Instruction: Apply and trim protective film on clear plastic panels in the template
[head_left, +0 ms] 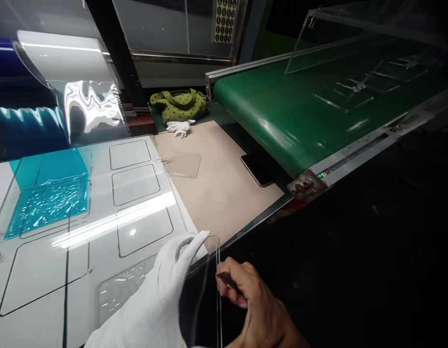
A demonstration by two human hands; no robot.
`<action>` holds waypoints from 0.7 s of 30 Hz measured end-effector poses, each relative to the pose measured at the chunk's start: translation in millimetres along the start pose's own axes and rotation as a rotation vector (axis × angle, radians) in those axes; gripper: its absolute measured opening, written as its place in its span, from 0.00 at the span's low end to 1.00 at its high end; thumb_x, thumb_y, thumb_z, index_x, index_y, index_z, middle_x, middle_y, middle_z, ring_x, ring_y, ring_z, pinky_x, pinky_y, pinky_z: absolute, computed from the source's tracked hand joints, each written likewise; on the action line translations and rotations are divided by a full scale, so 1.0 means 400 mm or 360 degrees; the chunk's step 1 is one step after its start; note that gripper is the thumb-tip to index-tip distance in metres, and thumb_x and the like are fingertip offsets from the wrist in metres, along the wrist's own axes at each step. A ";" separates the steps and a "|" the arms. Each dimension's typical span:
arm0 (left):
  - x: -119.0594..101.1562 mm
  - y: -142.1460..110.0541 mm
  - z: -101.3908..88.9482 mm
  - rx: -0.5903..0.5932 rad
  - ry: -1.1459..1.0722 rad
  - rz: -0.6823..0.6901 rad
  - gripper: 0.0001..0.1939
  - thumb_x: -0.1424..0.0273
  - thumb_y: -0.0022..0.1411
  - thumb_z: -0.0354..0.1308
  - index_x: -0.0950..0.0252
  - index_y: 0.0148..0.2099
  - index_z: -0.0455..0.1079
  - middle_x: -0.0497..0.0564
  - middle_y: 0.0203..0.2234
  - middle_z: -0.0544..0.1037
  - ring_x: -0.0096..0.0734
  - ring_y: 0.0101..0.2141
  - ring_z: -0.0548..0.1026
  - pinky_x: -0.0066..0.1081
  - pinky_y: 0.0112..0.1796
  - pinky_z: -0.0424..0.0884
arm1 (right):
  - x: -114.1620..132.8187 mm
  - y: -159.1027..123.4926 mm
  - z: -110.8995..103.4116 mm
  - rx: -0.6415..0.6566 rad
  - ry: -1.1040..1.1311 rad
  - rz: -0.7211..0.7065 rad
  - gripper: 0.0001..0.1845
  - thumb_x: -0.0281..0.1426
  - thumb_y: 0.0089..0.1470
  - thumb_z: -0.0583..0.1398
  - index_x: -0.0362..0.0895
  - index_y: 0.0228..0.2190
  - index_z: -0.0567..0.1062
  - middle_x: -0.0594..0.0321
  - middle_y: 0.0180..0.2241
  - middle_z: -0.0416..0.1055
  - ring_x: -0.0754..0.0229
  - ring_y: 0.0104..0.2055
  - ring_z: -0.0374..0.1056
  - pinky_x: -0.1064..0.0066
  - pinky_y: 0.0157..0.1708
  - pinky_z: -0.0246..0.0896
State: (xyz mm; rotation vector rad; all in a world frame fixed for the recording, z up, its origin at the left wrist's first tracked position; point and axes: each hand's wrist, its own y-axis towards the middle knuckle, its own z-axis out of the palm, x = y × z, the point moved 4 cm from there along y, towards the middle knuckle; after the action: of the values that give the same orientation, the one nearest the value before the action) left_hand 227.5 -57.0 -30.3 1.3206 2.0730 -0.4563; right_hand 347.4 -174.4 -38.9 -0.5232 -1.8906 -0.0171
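My left hand point(162, 285), in a white glove, pinches a clear plastic panel point(217, 309) near its top corner. The panel has rounded corners and is tilted nearly edge-on, over the front edge of the work surface. At its right edge is my bare right hand point(255, 297), fingers curled round a small dark brown flat piece point(227, 280); the exact kind of tool cannot be made out. Left of the gloved hand, a white board point(100, 227) bears several black rounded outlines. A bubbled clear film point(118, 287) lies on it, partly behind the glove.
Teal film point(50, 193) hangs from a roll onto the board; a clear film roll point(71, 58) stands behind. On tan paper point(216, 203) lie another clear panel point(184, 163) and a phone point(256, 170). A white glove point(180, 128), green bag point(180, 104) and green conveyor point(267, 111) sit beyond.
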 end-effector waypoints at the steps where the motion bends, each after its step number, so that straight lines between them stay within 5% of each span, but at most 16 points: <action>1: -0.002 0.001 0.000 0.0032 -0.0033 0.0003 0.59 0.56 0.41 0.66 0.53 0.69 0.37 0.62 0.59 0.60 0.62 0.55 0.66 0.52 0.48 0.72 | -0.005 -0.001 -0.002 -0.0005 0.0021 0.0008 0.36 0.49 0.15 0.73 0.48 0.26 0.65 0.68 0.26 0.60 0.66 0.26 0.55 0.78 0.20 0.61; 6: -0.007 0.016 0.002 0.0314 -0.0137 0.0032 0.58 0.52 0.41 0.64 0.52 0.69 0.36 0.61 0.58 0.61 0.60 0.53 0.68 0.51 0.46 0.73 | -0.037 -0.004 0.003 0.0027 0.0141 0.0046 0.38 0.51 0.13 0.73 0.48 0.27 0.66 0.67 0.27 0.60 0.64 0.28 0.56 0.75 0.26 0.68; 13: -0.031 0.029 0.004 0.0412 -0.0297 -0.0011 0.56 0.54 0.42 0.63 0.51 0.69 0.37 0.59 0.54 0.66 0.56 0.49 0.70 0.48 0.43 0.75 | -0.053 -0.001 0.016 0.0025 0.0167 0.0122 0.43 0.59 0.05 0.70 0.48 0.26 0.68 0.64 0.28 0.62 0.60 0.30 0.63 0.69 0.30 0.72; 21: 0.004 0.024 0.010 0.0252 -0.0063 0.0107 0.60 0.48 0.37 0.66 0.53 0.68 0.41 0.60 0.55 0.63 0.54 0.50 0.70 0.47 0.44 0.74 | -0.051 -0.011 0.015 -0.0059 0.0112 0.0064 0.43 0.61 0.07 0.68 0.47 0.25 0.67 0.65 0.27 0.60 0.63 0.26 0.60 0.71 0.26 0.71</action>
State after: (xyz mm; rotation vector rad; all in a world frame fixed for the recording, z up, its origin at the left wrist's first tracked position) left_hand 237.2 -54.1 -33.8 1.4555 1.9873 -0.6231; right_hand 346.1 -183.8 -58.7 -0.5790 -1.8136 -0.0437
